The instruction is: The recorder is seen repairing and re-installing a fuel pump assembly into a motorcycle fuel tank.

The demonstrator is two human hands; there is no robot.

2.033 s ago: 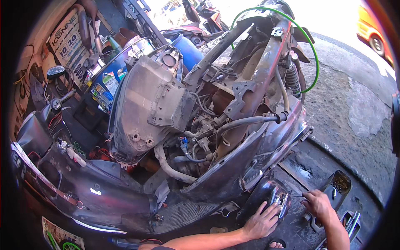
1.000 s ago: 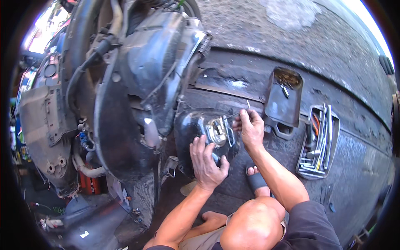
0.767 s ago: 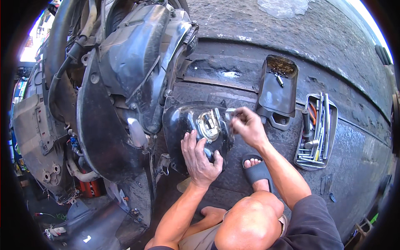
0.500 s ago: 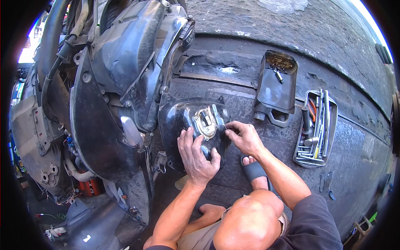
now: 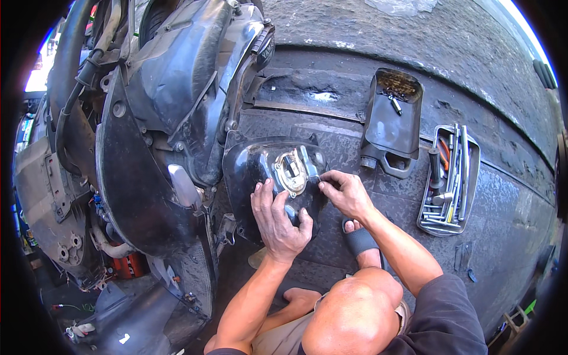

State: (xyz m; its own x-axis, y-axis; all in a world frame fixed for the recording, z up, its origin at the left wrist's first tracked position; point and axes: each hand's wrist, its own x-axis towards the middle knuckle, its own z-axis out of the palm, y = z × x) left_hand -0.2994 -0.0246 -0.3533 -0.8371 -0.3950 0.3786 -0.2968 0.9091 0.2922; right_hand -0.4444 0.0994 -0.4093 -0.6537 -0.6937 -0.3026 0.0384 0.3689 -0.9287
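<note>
A black, rounded tank-like part [image 5: 248, 171] lies on the floor before me. On its top sits an oval metal ring [image 5: 299, 188] around an opening with a dark piece inside, and a grey metal bracket [image 5: 307, 161] rises beside it. My left hand [image 5: 278, 222] rests on the near side of the part with its fingers spread, the tips close to the ring. At the part's right edge, just below the bracket, my right hand [image 5: 346, 194] has thumb and forefinger pinched together. Whatever is between those fingertips is too small to make out.
A partly dismantled scooter [image 5: 171, 106] stands close on the left. To the right are a cut-open black jug [image 5: 390, 130] holding a small metal socket [image 5: 396, 106], and a tray [image 5: 469, 201] of wrenches and a hammer [image 5: 435, 171]. My sandalled foot [image 5: 360, 239] is beneath my right forearm.
</note>
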